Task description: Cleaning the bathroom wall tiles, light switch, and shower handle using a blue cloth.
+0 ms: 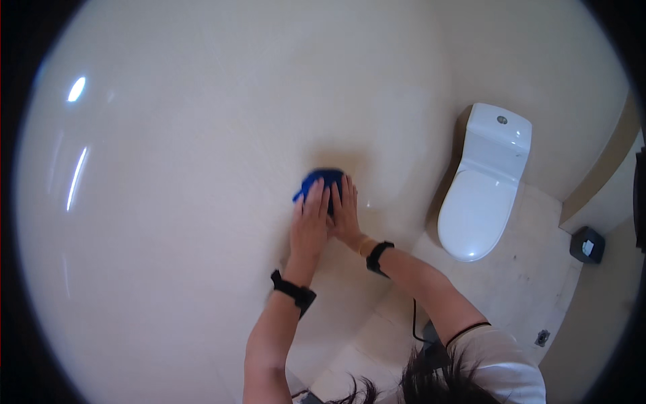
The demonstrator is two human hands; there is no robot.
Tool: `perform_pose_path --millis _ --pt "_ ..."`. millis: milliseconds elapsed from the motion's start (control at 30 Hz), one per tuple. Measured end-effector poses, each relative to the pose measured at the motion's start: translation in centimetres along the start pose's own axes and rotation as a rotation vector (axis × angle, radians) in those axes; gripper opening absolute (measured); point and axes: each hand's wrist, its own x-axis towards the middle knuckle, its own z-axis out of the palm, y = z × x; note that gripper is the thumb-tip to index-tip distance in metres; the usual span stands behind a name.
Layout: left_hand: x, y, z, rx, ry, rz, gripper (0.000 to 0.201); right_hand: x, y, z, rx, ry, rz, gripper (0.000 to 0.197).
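Note:
A dark blue cloth [330, 175] is pressed against the glossy beige wall [202, 202] in front of me. My left hand [309, 225] holds its left part, with the fingers laid over the fabric. Beside it, my right hand [346, 210] grips the right part, fingers pointing up along the edge. The two hands are close together and nearly touch at the thumbs. Part of the cloth is hidden under my palms and fingers. Each wrist wears a black band.
To the right stands a white toilet [474, 209] with its lid down. A small black bin [587, 245] sits by the far right wall. Pale tiles form the floor [531, 269], with a drain [542, 337] near the right wall. A black cable [415, 323] hangs near my right arm.

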Motion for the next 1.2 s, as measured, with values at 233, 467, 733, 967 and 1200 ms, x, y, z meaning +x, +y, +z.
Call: perform_pose_path --millis 233,467,733,967,1200 --pt "6.3 -2.5 -7.1 -0.082 0.149 -0.149 0.061 10.9 -5.6 -1.0 -0.198 0.129 0.101 0.061" --pt "-7.3 -3.2 -5.5 -0.02 -0.097 -0.232 0.078 0.5 -9.0 1.3 0.019 -0.009 -0.08 0.057" --pt "-2.3 -7.1 -11.0 0.082 0.088 -0.337 0.096 10.6 -13.2 -2.4 0.017 -0.099 -0.279 0.06" --pt "13.3 -7.6 -12.2 0.119 0.253 -0.258 0.097 23.7 -5.6 -5.6 -0.076 0.108 -0.278 0.065" --pt "27.7 -5.5 -12.2 0.071 0.366 -0.191 0.091 33.8 3.4 -9.3 -0.116 0.234 -0.212 0.064"
